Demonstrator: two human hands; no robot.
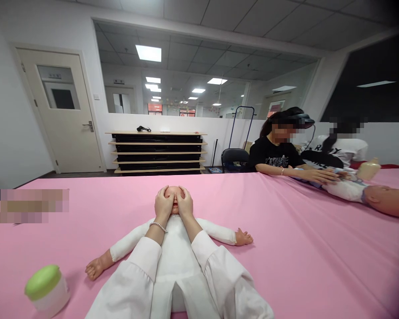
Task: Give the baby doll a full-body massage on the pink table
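Observation:
A baby doll with a white cloth body lies on its back, its head away from me and its arms spread out to the sides. My left hand cups one side of the doll's head, and my right hand cups the other. Both thumbs rest on its face near the nose and cover the eyes; the mouth shows between my palms. My fingers curve round the temples and forehead. At the near left stands a jar with a green lid.
A pink cloth covers the table. On the right, a co-worker in a headset handles another doll, beside a pump bottle. Another person sits behind. Low shelves stand beyond the far edge.

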